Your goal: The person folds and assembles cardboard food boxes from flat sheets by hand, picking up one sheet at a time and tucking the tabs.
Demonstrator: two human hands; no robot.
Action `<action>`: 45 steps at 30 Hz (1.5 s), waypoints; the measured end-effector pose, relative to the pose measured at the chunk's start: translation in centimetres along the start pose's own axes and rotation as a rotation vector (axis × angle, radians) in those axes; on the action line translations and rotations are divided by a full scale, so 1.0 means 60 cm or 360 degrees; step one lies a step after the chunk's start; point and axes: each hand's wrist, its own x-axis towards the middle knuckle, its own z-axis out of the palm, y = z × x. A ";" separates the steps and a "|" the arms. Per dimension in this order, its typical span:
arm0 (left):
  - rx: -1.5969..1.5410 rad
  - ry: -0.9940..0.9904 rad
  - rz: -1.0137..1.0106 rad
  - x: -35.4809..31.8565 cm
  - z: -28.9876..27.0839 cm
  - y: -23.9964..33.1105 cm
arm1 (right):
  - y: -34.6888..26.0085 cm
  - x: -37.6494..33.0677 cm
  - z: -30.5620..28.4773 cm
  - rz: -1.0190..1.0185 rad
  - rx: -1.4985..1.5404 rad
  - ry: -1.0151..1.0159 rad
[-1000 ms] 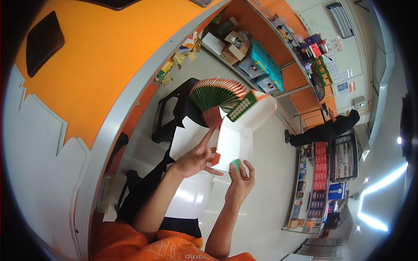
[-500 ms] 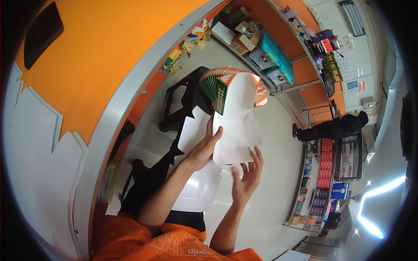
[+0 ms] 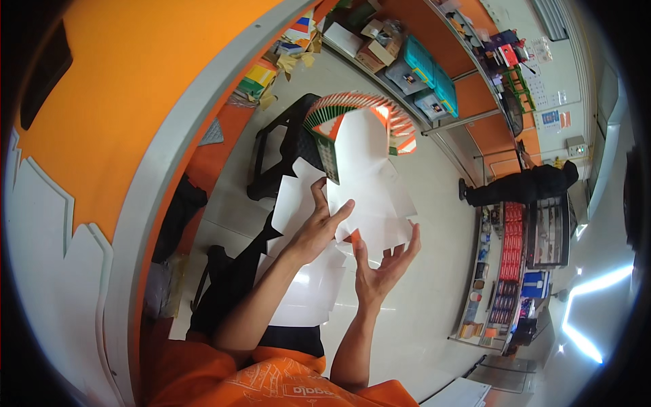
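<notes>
A partly folded cardboard carton point(image 3: 366, 197), white inside with green and orange outside, is held up in front of me. My left hand point(image 3: 317, 230) grips its left side, thumb on the white face and fingers behind. At its near edge is my right hand point(image 3: 385, 275); its thumb presses by a small flap turned to show orange, and its fingertips reach behind the right corner. More flat white carton blanks point(image 3: 308, 292) lie across my lap. Beyond the held carton, a fanned row of green and orange cartons point(image 3: 359, 102) stands on a black stool point(image 3: 288, 146).
An orange counter with a grey edge point(image 3: 159, 156) curves along my left. Teal-lidded grey bins point(image 3: 424, 78) and open cardboard boxes sit on a shelf ahead. To the right, a person in black point(image 3: 522, 184) stands by shelves of red boxes point(image 3: 512, 241).
My right hand has moved up to the carton's near edge, and a small flap there has turned to show orange. The view has shifted slightly.
</notes>
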 end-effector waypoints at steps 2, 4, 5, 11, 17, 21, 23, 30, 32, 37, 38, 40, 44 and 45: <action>0.0092 -0.0049 -0.0058 -0.005 0.009 0.012 | -0.005 0.003 0.000 -0.0208 -0.0172 -0.0038; 0.0186 -0.0095 -0.0110 -0.005 0.013 0.010 | 0.000 0.010 0.001 -0.0261 -0.0361 0.0010; 0.0277 -0.0184 -0.0072 -0.003 0.013 -0.001 | 0.003 0.012 0.002 -0.0323 -0.0549 0.0040; 0.0337 -0.0341 -0.0027 -0.009 0.026 -0.018 | 0.023 0.009 0.015 -0.0328 -0.0467 0.0134; 0.0215 -0.0272 -0.0022 -0.011 0.025 -0.011 | 0.017 0.021 0.008 -0.0258 -0.0372 -0.0125; 0.0270 -0.0316 -0.0117 -0.012 0.021 -0.004 | 0.036 0.021 0.011 -0.0143 -0.0515 0.0030; 0.0426 -0.0396 0.0022 -0.008 0.017 -0.020 | 0.041 0.019 0.021 -0.0096 -0.0596 0.0026; 0.0362 -0.0593 -0.0083 -0.014 0.002 0.014 | 0.051 0.013 0.041 -0.0082 -0.0495 0.0201; 0.0521 -0.0547 -0.0116 -0.015 -0.003 0.023 | 0.042 0.011 0.037 -0.0136 -0.0462 0.0156; 0.0407 -0.0448 -0.0171 -0.013 -0.008 0.024 | 0.037 0.018 0.012 0.0449 -0.0017 0.0179; 0.0408 -0.0451 -0.0181 -0.013 -0.010 0.027 | 0.037 0.019 0.002 0.0497 -0.0056 0.0091; 0.0351 -0.0376 -0.0303 -0.013 -0.016 0.040 | 0.045 0.019 -0.003 0.0424 -0.0098 0.0128; 0.0588 -0.0234 -0.0315 -0.023 -0.014 0.076 | 0.041 0.017 -0.003 0.0688 0.0380 0.0118; 0.0580 -0.0239 -0.0319 -0.031 -0.011 0.079 | 0.051 0.016 -0.003 0.0807 0.0431 -0.0044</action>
